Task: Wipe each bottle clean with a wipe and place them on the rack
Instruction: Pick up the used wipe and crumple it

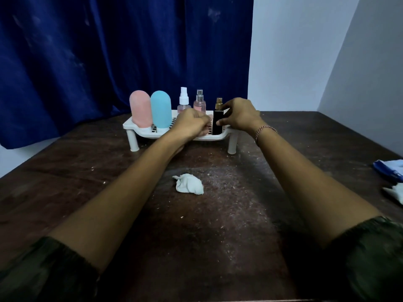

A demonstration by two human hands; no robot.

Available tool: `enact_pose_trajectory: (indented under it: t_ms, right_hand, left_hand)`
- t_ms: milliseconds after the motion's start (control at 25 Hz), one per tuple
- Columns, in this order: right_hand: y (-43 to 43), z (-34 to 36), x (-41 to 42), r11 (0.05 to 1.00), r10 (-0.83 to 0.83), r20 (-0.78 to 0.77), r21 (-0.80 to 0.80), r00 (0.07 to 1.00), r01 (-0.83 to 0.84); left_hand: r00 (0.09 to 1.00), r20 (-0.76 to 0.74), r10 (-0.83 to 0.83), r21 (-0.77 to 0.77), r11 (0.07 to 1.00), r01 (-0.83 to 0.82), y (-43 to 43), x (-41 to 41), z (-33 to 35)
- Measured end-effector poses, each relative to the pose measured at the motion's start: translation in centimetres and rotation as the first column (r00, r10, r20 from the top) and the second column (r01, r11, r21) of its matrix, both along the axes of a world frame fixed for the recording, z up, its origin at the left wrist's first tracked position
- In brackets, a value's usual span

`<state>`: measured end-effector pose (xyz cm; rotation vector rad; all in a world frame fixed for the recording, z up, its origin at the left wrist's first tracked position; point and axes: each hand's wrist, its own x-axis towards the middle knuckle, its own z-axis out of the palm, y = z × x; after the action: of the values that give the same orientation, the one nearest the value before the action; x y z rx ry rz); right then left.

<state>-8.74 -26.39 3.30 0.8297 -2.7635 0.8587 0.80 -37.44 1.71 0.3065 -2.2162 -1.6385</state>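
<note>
A white slotted rack [130, 127] on short legs stands at the far middle of the table. On it stand a pink bottle [140, 109], a blue bottle [161, 110], a clear spray bottle with a white top [183, 101] and a pink spray bottle [199, 103]. A black bottle with a gold sprayer [217, 122] stands upright at the rack's right end, with my right hand [239, 114] gripping it from the right. My left hand [192, 124] rests curled on the rack's front, just left of the black bottle. A crumpled white wipe [189, 186] lies on the table between my forearms.
The dark wooden table [229, 225] is dusty and speckled with crumbs. A blue and white wipe pack [389, 168] and another white wipe [395, 194] lie at the right edge. A blue curtain [109, 51] hangs behind the rack, and a white wall stands to the right.
</note>
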Motion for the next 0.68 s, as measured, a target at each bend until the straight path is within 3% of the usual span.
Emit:
enact_pose_trajectory:
  t_ms: [200,360,680]
  right_hand:
    - [2.4,2.3,2.6,0.992,-0.097,-0.166,-0.092,0.981,0.082]
    - [3.7,3.6,6.3,0.966,-0.056,-0.250,-0.258,0.967,-0.011]
    - [3.7,-1.2,14.2,0.986,0.094,-0.181,-0.116,0.979,-0.116]
  left_hand:
    - [1.000,-0.006,-0.017,-0.017,1.000,0.016,-0.1,2.3,0.8]
    - [1.000,-0.017,-0.011,-0.018,1.000,0.011,0.1,4.4,0.6]
    - [0.995,0.032,0.100,-0.301,0.950,-0.086,0.0,8.0,-1.6]
